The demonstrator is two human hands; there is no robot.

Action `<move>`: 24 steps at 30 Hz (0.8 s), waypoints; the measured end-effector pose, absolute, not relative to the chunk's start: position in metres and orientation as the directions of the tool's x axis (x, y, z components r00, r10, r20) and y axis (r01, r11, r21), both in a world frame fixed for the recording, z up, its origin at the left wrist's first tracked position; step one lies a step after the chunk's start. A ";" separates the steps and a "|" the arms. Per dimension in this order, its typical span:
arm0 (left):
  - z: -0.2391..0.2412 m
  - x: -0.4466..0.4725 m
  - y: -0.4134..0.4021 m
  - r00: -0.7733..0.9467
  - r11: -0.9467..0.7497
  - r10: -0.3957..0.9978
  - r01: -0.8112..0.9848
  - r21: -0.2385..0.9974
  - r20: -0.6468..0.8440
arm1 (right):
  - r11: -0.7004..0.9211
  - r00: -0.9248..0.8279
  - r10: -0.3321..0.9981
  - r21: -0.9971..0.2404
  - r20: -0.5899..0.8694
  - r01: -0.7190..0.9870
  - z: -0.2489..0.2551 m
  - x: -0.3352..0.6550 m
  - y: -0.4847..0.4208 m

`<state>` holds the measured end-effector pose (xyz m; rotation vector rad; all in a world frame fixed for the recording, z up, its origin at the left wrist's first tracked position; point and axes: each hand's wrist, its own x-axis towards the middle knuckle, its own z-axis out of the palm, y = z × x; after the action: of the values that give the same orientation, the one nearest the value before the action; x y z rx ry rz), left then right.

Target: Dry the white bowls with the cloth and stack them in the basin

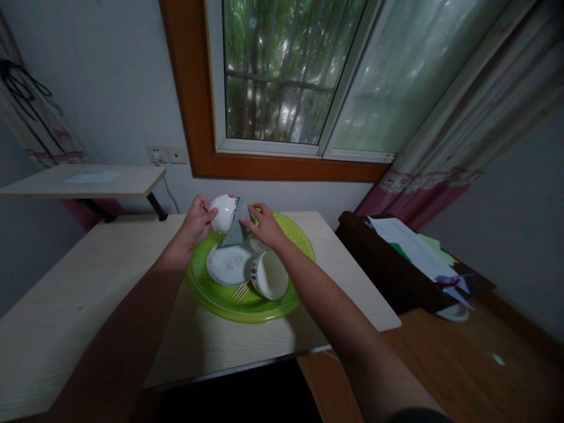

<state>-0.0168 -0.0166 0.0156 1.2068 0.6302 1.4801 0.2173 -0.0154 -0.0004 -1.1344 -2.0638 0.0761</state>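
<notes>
My left hand (199,220) grips a white bowl (224,214) by its base, tilted on its side above a round green tray (247,317). A grey cloth (235,226) hangs at the bowl's rim, pinched in my right hand (264,225). Below it, a white plate (229,265) lies on the tray. Beside the plate, a second white bowl (272,275) with a patterned outside rests tipped on its side. Several chopsticks (241,291) stick out between them. Another patterned piece of crockery, partly hidden, sits under my right hand.
The tray stands on a pale wooden table (343,267). A raised shelf (127,185) holding a paper is at the left. Beyond the table are a window (282,76), wall sockets (166,154), and a dark brown box-like piece (374,258) with papers on top at the right.
</notes>
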 end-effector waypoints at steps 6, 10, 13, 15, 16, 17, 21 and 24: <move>0.018 -0.018 -0.018 0.112 -0.256 0.936 -0.436 0.863 0.334 | 0.627 -0.336 0.768 -0.532 0.545 0.569 0.002 0.215 -0.018; 0.019 -0.019 -0.018 0.136 -0.239 0.932 -0.467 0.852 0.336 | 0.610 -0.349 0.791 -0.686 0.502 0.397 0.007 0.212 -0.023; 0.019 -0.019 -0.020 0.174 -0.215 0.926 -0.485 0.848 0.335 | 0.510 -0.319 0.850 -0.807 0.419 0.299 0.007 0.210 -0.026; 0.019 -0.018 -0.021 0.199 -0.197 0.923 -0.491 0.849 0.329 | 0.459 -0.295 0.874 -0.855 0.386 0.240 0.007 0.209 -0.026; 0.019 -0.018 -0.022 0.209 -0.189 0.922 -0.491 0.851 0.326 | 0.450 -0.285 0.878 -0.867 0.386 0.213 0.006 0.208 -0.026; 0.020 -0.018 -0.022 0.217 -0.183 0.921 -0.489 0.853 0.322 | 0.449 -0.274 0.878 -0.873 0.392 0.192 0.005 0.208 -0.025; 0.018 -0.016 -0.021 0.226 -0.166 0.927 -0.465 0.870 0.298 | 0.464 -0.212 0.880 -0.865 0.425 0.189 0.002 0.209 -0.020; 0.016 -0.014 -0.021 0.228 -0.157 0.935 -0.422 0.893 0.272 | 0.496 -0.154 0.868 -0.835 0.472 0.236 0.001 0.211 -0.017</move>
<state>-0.0139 -0.0212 0.0161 1.1748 0.5872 1.3171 0.2112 -0.0167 0.0007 -0.9544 -1.6701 0.7371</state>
